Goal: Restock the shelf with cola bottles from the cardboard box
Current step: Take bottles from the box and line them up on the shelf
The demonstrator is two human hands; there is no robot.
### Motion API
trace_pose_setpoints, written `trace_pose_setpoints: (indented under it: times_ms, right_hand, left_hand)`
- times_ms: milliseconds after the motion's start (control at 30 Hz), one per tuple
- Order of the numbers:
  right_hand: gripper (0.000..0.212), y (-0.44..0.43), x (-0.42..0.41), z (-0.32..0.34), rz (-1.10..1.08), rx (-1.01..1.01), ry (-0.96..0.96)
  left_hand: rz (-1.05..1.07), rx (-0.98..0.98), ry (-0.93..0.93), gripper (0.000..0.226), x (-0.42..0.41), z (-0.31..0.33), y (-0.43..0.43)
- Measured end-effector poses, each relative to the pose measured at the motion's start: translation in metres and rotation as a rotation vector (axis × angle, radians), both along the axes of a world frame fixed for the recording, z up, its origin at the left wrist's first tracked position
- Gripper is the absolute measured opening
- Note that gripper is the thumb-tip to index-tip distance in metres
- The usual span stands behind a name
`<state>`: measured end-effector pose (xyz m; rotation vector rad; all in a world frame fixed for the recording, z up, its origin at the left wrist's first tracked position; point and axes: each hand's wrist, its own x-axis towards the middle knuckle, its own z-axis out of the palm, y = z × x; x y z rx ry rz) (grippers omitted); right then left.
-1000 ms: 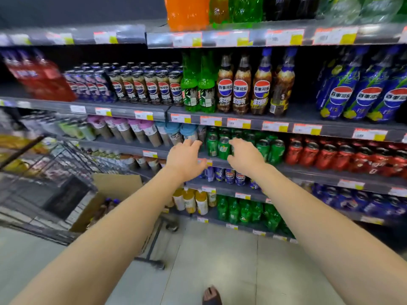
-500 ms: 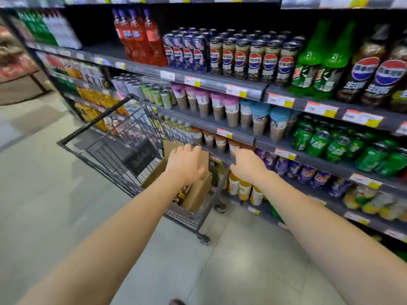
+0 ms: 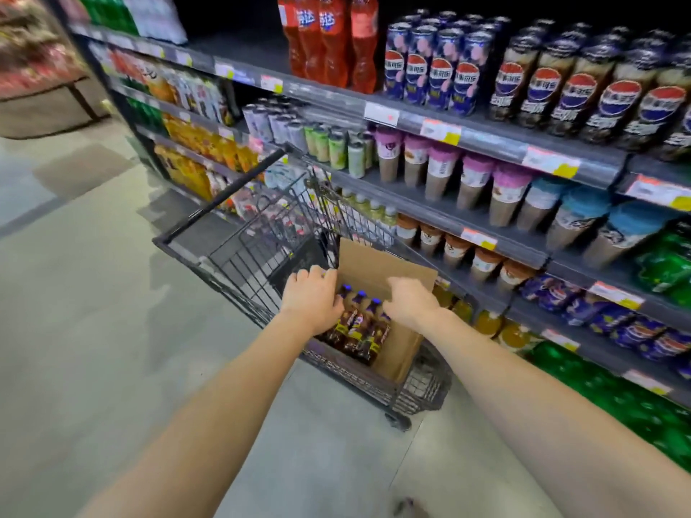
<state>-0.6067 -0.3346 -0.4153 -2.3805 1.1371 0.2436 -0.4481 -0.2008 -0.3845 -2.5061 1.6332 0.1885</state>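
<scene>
From the head view, both bare forearms were stretched forward and down toward the cardboard box (image 3: 402, 345), which stood in the near end of a wire shopping cart (image 3: 261, 252). The left hand (image 3: 312, 299) was held palm-down at the box's left rim, its fingers (image 3: 318, 274) curled loosely and slightly apart; whether anything was gripped could not be told. The right hand (image 3: 411, 302) was held palm-down over the box's open top, its fingers (image 3: 398, 284) spread a little and closed on nothing that could be seen. Inside the box, cola bottles (image 3: 361, 330) with blue caps and dark contents were packed upright in a row, with one flap raised behind them. The bottle caps were seen between the two hands, just below the fingertips; contact could not be confirmed. To the right of the box, the shelf (image 3: 486, 143) was lined with further cola bottles, cups and cans.
</scene>
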Motion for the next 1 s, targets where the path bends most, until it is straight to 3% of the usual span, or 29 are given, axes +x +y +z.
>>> trace_pose_setpoints:
  times_ms: [433,633,833,933,1000]
  right_hand:
    - [0.050,-0.089,0.091,-0.121,-0.273,0.215,0.024]
    - [0.012,-0.123,0.108,-0.183,-0.399,0.303,0.071]
    - [0.027,-0.142,0.105,-0.256,-0.490,0.378,0.166]
    - [0.023,-0.147,0.102,-0.295,-0.546,0.397,0.144]
    - [0.037,-0.148,0.098,-0.323,-0.553,0.450,0.203]
  left_hand:
    - [-0.003,0.114,0.205,0.053,0.101,-0.109,-0.104]
    - [-0.035,0.231,0.290,0.045,0.123,-0.177,-0.157]
    - [0.009,0.346,0.427,0.062,0.124,-0.258,-0.189]
    - [0.062,0.400,0.495,0.067,0.123,-0.306,-0.206]
    - [0.037,0.437,0.472,0.067,0.121,-0.338,-0.216]
